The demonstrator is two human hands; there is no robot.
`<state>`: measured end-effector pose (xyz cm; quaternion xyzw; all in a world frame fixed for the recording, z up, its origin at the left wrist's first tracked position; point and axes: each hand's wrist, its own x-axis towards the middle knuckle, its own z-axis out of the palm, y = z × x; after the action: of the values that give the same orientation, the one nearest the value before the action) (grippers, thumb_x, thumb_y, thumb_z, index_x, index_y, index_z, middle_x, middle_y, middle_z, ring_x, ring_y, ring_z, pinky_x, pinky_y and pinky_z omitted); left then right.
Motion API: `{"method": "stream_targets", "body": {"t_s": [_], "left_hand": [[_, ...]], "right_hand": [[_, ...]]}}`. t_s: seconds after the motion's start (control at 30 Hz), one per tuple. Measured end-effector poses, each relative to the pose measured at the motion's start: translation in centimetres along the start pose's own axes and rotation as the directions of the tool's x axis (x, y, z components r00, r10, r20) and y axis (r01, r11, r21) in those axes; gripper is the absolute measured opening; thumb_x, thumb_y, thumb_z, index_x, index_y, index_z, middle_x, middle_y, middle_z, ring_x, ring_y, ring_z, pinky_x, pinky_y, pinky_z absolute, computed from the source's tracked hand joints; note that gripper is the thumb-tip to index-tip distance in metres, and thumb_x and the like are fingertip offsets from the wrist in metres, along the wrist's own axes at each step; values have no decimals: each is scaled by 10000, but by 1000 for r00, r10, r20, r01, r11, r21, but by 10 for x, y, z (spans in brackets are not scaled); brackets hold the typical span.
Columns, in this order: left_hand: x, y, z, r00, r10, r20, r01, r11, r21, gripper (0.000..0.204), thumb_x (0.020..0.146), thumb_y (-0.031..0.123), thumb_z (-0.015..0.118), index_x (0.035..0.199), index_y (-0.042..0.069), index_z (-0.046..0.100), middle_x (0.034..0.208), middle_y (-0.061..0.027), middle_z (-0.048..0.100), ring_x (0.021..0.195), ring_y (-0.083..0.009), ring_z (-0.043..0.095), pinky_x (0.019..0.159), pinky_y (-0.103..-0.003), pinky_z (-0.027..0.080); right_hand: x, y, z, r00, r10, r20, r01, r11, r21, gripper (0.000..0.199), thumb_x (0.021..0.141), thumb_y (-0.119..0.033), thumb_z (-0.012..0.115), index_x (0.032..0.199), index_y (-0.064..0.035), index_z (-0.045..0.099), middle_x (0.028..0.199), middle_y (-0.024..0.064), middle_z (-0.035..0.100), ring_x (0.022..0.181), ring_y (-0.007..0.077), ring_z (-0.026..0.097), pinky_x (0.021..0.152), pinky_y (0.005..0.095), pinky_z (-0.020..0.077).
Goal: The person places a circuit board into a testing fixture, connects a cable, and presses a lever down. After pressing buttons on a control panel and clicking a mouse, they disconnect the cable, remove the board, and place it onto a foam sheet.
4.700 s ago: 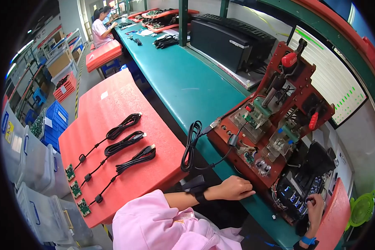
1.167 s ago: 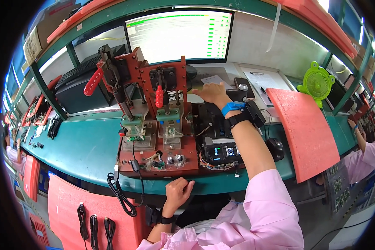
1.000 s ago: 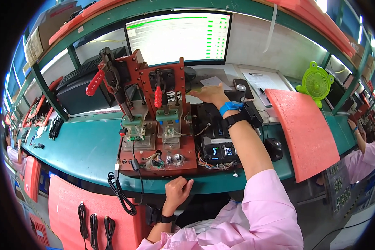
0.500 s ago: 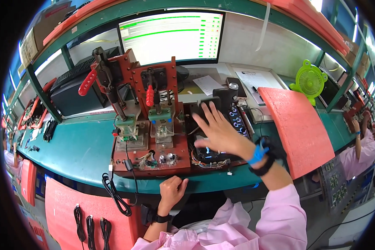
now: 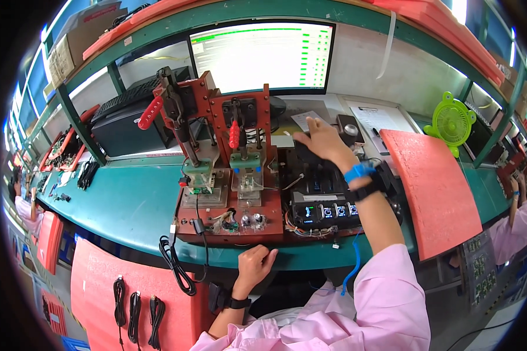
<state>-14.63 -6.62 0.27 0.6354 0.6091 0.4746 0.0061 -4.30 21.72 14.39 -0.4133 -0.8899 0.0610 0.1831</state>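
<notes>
My right hand (image 5: 325, 142) reaches over the back of a black electronic device (image 5: 319, 196) with lit displays and knobs along its front. Its thumb and the visible fingers are apart, and I see nothing between them; a dark part of the device lies just beneath. My left hand (image 5: 256, 264) is loosely closed at the bench's front edge, thumb sticking out, with nothing visible in it. Beyond it stands a red test fixture (image 5: 231, 219) with two toggle clamps. A red clamp handle (image 5: 150, 113) tilts up on the left; the other clamp handle (image 5: 234, 135) hangs upright.
Behind the fixture is a lit monitor (image 5: 262, 58). A pink foam sheet (image 5: 433, 193) leans at the right, near a green fan (image 5: 452, 121). Coiled black cables (image 5: 136, 316) lie on another foam sheet (image 5: 93, 275) at lower left. A black cable (image 5: 175, 263) hangs over the bench edge.
My right hand has moved toward the back of the device, uncovering its front displays. Its fingers are less spread. The left hand stays at the bench edge; the whole view has shifted slightly.
</notes>
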Motion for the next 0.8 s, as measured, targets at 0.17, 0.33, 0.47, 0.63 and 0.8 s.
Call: {"method": "stream_targets", "body": {"t_s": [0.17, 0.33, 0.47, 0.63, 0.8], "left_hand": [[-6, -3, -5, 1000, -21, -6, 21, 1000, 6, 267, 742, 120, 659, 586, 35, 460, 533, -99, 445, 462, -288, 463, 419, -359, 345], [-2, -1, -4, 1000, -9, 12, 10, 999, -46, 289, 729, 82, 665, 565, 10, 437, 519, -123, 410, 442, -297, 421, 405, -350, 301], [-1, 0, -2, 1000, -4, 6, 4, 997, -79, 293, 726, 78, 664, 560, 14, 431, 515, -121, 404, 441, -295, 420, 406, -350, 303], [1, 1, -2, 1000, -13, 14, 14, 998, -65, 295, 725, 76, 662, 558, 15, 427, 511, -120, 398, 439, -295, 417, 407, -351, 302], [0, -1, -4, 1000, -16, 14, 17, 997, -73, 301, 728, 77, 660, 556, 14, 422, 510, -118, 395, 437, -293, 413, 407, -354, 300]], "right_hand": [[-120, -28, -2, 932, -298, -208, 264, 948, -176, 782, 780, -474, 560, 1311, 22, 269, 1304, 328, 271, 1171, 520, 293, 1001, 522, 227], [-133, -26, -10, 956, -276, -101, 251, 945, -209, 824, 759, -464, 593, 1337, -4, 228, 1323, 331, 237, 1201, 544, 224, 1003, 530, 225], [-45, -10, -6, 986, -126, 105, 143, 976, -165, 802, 774, -567, 508, 1341, -61, 254, 1354, 303, 219, 1193, 549, 243, 972, 572, 248], [30, -35, 10, 963, 35, 269, 13, 985, -172, 676, 776, -603, 459, 1190, -69, 488, 1223, 241, 432, 1141, 464, 381, 941, 577, 284], [37, -36, 37, 999, 35, -27, -40, 981, -189, 485, 789, -523, 499, 816, -58, 636, 818, 146, 616, 831, 354, 585, 738, 468, 430]]}}
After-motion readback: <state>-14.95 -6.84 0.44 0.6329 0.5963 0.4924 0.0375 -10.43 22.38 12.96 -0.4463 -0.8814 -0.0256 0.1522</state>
